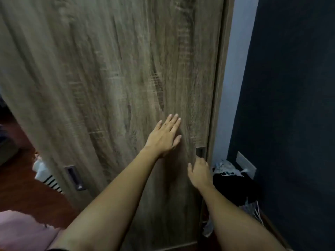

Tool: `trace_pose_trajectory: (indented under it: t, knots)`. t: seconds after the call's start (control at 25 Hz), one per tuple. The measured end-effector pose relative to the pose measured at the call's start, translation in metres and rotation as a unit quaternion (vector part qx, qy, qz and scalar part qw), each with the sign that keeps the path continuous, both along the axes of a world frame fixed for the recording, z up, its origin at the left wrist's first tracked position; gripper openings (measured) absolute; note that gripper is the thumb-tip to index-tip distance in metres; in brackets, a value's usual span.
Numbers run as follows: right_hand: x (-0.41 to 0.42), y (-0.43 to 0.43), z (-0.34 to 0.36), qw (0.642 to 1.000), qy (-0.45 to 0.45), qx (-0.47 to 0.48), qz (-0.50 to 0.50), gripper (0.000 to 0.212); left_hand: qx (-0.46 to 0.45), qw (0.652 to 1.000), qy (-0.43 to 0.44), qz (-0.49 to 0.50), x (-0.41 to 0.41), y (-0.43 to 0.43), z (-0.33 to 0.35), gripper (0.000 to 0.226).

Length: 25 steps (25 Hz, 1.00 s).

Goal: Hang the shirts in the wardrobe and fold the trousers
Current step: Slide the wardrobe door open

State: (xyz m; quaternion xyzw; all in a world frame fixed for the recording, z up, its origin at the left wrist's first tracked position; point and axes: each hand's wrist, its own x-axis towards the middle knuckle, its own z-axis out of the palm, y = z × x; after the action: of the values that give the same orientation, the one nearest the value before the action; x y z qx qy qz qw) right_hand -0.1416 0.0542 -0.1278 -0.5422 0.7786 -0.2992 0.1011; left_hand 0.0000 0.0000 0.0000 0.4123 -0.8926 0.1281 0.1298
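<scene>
A tall wardrobe sliding door point(112, 78) of grey-brown wood grain fills most of the head view and stands closed. My left hand point(164, 136) lies flat on the panel, fingers spread. My right hand point(199, 172) is lower, at the door's right edge; its fingers curl into the recessed handle point(200, 152). A second recessed handle point(74, 177) sits at the lower left of the panel. No shirts or trousers show clearly.
A dark blue wall point(290, 105) with a wall socket point(245, 164) stands on the right. Dark and light clothes or bags point(232, 180) are piled in the gap beside the wardrobe. A white striped object point(47, 175) stands on the red-brown floor at left. Pink fabric point(20, 230) lies at bottom left.
</scene>
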Motion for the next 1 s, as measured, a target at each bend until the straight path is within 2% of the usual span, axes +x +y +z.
trace_pose_trajectory:
  t: [0.08,0.16,0.32,0.52,0.72,1.0]
  knots:
    - [-0.012,-0.018,-0.018,0.999,-0.039,0.021,-0.017,0.057,-0.121,0.991,0.034,-0.040,-0.021,-0.019,-0.012,0.059]
    - [-0.015,-0.030,-0.035,0.997,-0.068,0.026,-0.018,0.061,-0.246,0.966,0.048,-0.062,-0.038,-0.036,-0.032,0.058]
    - [-0.019,-0.062,-0.053,0.990,-0.116,-0.012,-0.079,0.060,-0.321,0.944,0.037,-0.059,-0.066,-0.080,-0.057,0.058]
    - [-0.017,-0.084,-0.066,0.978,-0.087,-0.128,-0.142,0.048,-0.450,0.889,0.003,-0.083,-0.065,-0.116,-0.070,0.060]
    - [-0.012,-0.095,-0.074,0.969,-0.134,-0.156,-0.134,0.061,-0.494,0.866,0.002,-0.071,-0.056,-0.123,-0.076,0.062]
    - [0.035,-0.100,-0.078,0.969,-0.148,-0.160,-0.113,0.051,-0.500,0.863,0.011,-0.066,0.000,-0.128,-0.075,0.062]
